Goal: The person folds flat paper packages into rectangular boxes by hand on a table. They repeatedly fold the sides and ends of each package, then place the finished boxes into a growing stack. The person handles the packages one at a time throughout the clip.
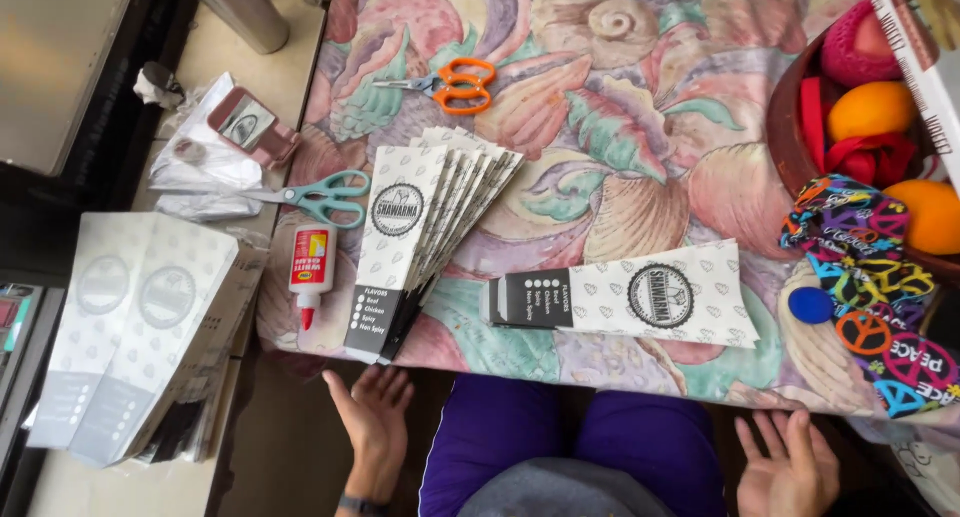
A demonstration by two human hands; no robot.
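Left hand: our left hand (375,417) is open, palm up, fingers spread, holding nothing, below the table edge (300,349).
Right hand: our right hand (790,467) is open too, palm up and empty, beside our purple-clad lap (560,432).
Fanned sleeves: just above the left hand we see a fanned stack of paper food sleeves (425,232) on the patterned tablecloth (640,107).
Single sleeve: one sleeve (630,297) lies flat between both hands, further up the table.
Glue: a white glue bottle (311,269) lies up-left of the left hand, red tip toward us.
Scissors: teal scissors (318,197) above the glue; orange scissors (450,84) further off.
Side stack: more sleeves (140,327) piled well left of the left hand.
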